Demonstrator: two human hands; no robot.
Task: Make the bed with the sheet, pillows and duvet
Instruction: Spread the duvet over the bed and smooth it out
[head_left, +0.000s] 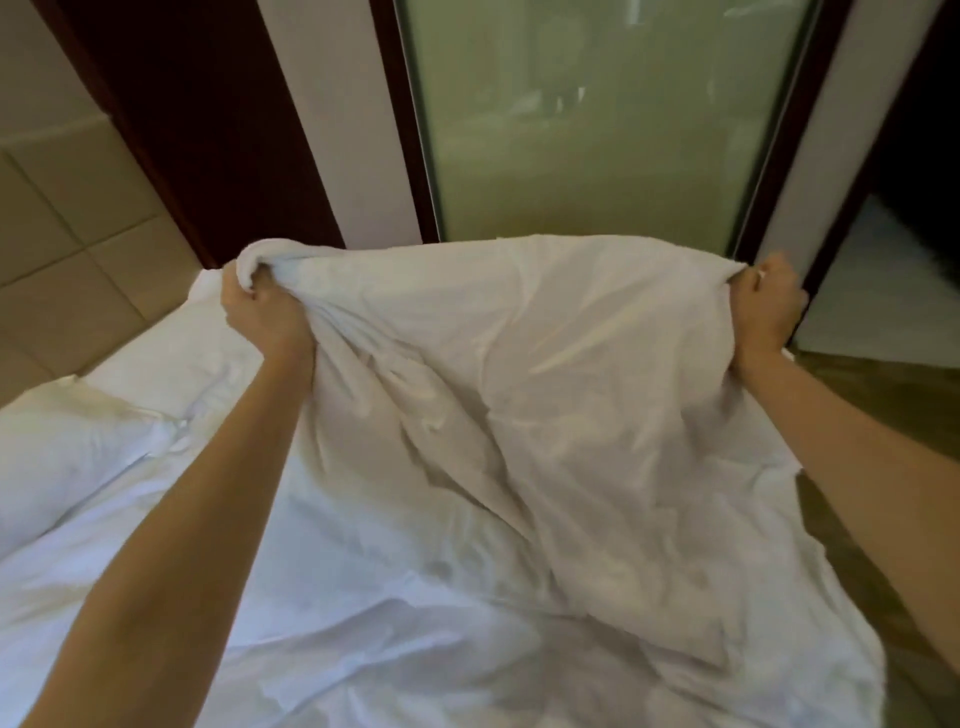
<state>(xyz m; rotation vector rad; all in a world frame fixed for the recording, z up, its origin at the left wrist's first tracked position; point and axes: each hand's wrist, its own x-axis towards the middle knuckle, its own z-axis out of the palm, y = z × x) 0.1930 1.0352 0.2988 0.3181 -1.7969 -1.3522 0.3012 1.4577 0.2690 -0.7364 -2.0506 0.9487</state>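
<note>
A white duvet (519, 374) is lifted off the bed, its top edge stretched between my two hands at arm's length. My left hand (262, 312) grips a bunched corner of it on the left. My right hand (766, 312) grips the opposite end on the right. The rest of the duvet hangs down and lies rumpled across the bed in front of me. A white pillow (67, 452) lies at the left, next to the white sheet (171, 358) that covers the mattress.
A beige padded headboard (67, 223) runs along the left. Beyond the bed stand dark wood panels (208, 130) and a frosted glass panel (587, 130). Brown floor (883, 395) shows to the right of the bed.
</note>
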